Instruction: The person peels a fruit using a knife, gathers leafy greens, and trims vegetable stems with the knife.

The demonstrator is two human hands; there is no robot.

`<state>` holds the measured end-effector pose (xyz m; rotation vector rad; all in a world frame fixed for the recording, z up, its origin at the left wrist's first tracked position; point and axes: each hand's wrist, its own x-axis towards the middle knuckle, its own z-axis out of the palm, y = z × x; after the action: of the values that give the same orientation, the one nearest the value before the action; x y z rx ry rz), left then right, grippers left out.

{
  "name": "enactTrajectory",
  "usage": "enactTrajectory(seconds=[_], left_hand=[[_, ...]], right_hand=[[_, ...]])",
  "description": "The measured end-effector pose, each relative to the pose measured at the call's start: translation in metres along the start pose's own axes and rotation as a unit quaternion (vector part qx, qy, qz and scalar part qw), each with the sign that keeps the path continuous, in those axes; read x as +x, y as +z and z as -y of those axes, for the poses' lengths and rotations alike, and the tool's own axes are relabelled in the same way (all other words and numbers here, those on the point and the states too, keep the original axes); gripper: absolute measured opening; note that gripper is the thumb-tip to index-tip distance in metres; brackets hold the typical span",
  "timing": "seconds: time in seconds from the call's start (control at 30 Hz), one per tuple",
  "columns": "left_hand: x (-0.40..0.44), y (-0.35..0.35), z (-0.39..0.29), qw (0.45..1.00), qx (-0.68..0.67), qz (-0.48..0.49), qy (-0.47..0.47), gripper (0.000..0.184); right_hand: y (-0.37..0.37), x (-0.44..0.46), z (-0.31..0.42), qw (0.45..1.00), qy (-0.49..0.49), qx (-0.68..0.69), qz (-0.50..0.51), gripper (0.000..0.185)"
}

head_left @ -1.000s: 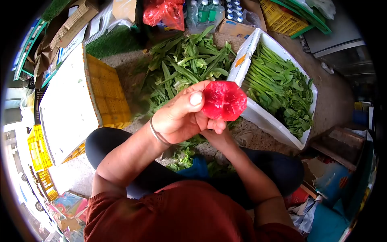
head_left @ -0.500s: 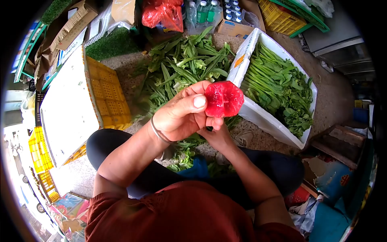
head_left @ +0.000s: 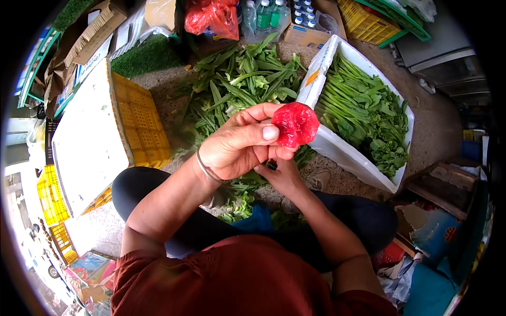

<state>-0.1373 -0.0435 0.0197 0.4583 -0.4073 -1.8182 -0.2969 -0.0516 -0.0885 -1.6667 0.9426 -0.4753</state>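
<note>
My left hand (head_left: 240,141) is raised near the middle of the view, a bracelet round its wrist. Between thumb and fingers it pinches a piece of red fruit (head_left: 297,125), whose wet, glossy flesh faces me. Just below and behind it is my right hand (head_left: 285,177), its fingers curled. A small dark bit shows at those fingers, but I cannot make out what it is. Under and beyond both hands lies a loose heap of long green leafy vegetables (head_left: 247,79). More leaves (head_left: 240,205) lie between my legs, beside something blue (head_left: 258,217).
To the right stands a white foam box (head_left: 329,145) packed with leafy stems (head_left: 363,100). A yellow crate (head_left: 139,118) with a white top (head_left: 87,142) is on the left. Farther off are a red bag (head_left: 213,18), green-labelled bottles (head_left: 269,17) and a cardboard box (head_left: 303,36).
The red fruit has turned and tilted slightly in my left hand, and the thumb has shifted a little to the right. My right hand stays almost where it was.
</note>
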Motion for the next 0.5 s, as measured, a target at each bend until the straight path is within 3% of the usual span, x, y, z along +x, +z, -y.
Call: enactTrajectory(seconds=[0.5], left_hand=[[0.0,-0.003,0.001,1.0,-0.004,0.002,-0.004,0.043]], right_hand=[[0.001,0.0,-0.004,1.0,0.0,-0.021,0.004,0.034]])
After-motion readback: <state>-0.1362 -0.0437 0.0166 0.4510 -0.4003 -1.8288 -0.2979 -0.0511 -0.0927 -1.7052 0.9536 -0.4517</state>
